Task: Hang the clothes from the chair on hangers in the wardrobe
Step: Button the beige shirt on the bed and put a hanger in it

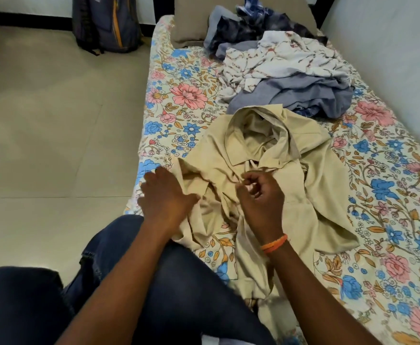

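Observation:
A beige collared shirt lies crumpled on the flowered bedsheet, collar toward the far end. My left hand rests flat on the shirt's left side, fingers straight. Over the middle of the shirt front, my right hand, with an orange band at its wrist, has curled fingers that pinch the fabric at the placket. Behind the shirt a heap holds a grey-blue garment, a white patterned one and a dark blue printed one. No hanger, chair or wardrobe is in view.
The bed runs along a pale wall on the right. A beige pillow lies at the far end. A dark backpack stands on the tiled floor at left. My knees in blue jeans fill the bottom.

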Available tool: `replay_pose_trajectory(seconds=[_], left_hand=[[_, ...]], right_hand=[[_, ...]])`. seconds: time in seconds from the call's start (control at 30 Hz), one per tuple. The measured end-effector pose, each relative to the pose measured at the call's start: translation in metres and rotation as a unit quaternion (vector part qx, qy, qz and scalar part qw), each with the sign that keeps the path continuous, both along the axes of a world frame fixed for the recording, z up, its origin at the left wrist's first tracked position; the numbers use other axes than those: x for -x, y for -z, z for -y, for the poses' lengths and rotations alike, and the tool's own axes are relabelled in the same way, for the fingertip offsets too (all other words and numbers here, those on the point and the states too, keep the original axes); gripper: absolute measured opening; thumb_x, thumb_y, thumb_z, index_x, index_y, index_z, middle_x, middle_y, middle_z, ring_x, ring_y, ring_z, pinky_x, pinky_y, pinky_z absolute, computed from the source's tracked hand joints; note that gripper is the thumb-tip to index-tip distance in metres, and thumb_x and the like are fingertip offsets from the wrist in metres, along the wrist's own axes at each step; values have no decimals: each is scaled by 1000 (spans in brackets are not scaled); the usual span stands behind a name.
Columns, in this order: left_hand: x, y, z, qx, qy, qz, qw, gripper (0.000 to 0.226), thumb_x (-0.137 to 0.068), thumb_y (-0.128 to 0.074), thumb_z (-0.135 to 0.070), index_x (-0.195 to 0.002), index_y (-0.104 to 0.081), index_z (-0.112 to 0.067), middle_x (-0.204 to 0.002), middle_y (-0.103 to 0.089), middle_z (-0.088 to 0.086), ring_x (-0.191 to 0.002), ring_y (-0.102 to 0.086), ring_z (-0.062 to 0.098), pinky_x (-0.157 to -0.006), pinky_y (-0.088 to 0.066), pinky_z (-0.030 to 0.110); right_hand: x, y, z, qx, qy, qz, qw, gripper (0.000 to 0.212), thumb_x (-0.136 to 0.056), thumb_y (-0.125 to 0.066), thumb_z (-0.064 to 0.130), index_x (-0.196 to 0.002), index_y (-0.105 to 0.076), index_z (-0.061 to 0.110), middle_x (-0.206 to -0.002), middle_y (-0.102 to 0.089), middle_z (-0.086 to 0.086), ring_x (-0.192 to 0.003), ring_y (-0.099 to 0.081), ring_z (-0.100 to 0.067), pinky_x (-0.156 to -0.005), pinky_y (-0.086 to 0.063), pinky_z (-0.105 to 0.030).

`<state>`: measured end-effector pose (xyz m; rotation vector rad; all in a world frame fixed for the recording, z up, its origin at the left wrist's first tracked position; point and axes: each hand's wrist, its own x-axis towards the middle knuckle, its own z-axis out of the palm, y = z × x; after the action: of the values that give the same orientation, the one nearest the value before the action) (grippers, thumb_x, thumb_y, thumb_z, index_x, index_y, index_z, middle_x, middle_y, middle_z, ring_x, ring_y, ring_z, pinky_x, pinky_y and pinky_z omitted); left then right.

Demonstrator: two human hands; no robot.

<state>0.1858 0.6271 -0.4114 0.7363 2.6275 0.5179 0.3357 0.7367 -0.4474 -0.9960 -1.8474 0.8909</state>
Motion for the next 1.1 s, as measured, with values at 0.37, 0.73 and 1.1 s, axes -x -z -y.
replay_pose_trajectory(seconds=[0.37,0.73,1.1], left_hand=[[26,-28,0,-433,-10,367,823,11,-101,-54,-20,-103,-65,-20,-103,-73,5,-97,-68,24,-93,-52,46],[-1,-11,18,-240,110,471,842,33,-87,-73,-36,-106,-69,-9,-100,-75,6,-89,-72,22,-73,-58,32],[-51,24,-5,-360,12,362,860,31,-76,-81,-33,-97,-71,-12,-89,-77,6,-85,-74,25,-83,-58,52]], right_hand=[[14,14,49,82,-188,203,957,51,-80,-70,60,-72,-66,9,-64,-67,-3,-61,-63,-14,-59,-50,-36],[23,-51,51,610,-123,-312,718,62,-105,-32,46,-88,-81,11,-91,-75,-13,-75,-74,-22,-61,-60,-31],[-56,-28,45,221,8,45,974,89,-53,-85,67,-125,-46,32,-122,-55,1,-106,-61,-18,-87,-57,-42]])
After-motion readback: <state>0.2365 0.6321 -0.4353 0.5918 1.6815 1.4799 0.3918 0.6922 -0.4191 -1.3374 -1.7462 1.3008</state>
